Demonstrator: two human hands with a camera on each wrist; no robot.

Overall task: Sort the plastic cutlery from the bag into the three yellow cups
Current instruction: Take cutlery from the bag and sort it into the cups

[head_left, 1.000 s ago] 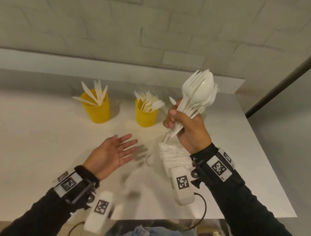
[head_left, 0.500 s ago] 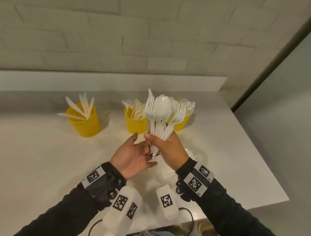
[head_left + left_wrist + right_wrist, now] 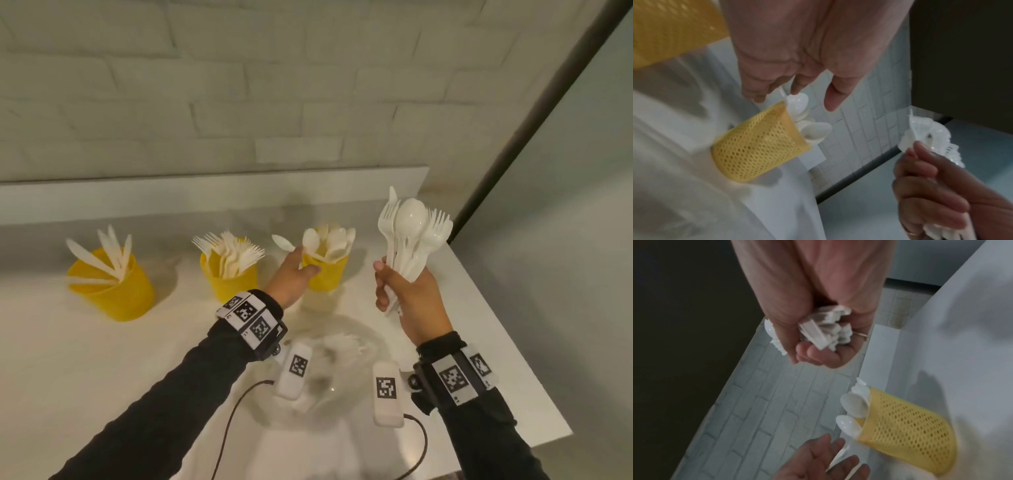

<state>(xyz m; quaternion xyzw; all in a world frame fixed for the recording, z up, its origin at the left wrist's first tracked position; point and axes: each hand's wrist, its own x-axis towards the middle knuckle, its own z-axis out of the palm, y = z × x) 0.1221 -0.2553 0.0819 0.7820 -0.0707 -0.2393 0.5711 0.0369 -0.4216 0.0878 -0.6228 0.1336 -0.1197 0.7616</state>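
White table (image 3: 85, 359) against a pale brick wall (image 3: 239, 85). Three yellow mesh cups in a row: knife cup (image 3: 113, 287) at left, fork cup (image 3: 227, 274) in the middle, spoon cup (image 3: 327, 270) at right. Clear bag (image 3: 329, 370) lies near the table's front edge. Right hand (image 3: 407, 298) grips a mixed bundle of forks and spoons (image 3: 412, 236), heads up. Left hand (image 3: 291, 277), fingers relaxed and spread, is at the spoon cup's rim; whether it holds a spoon, cannot tell.
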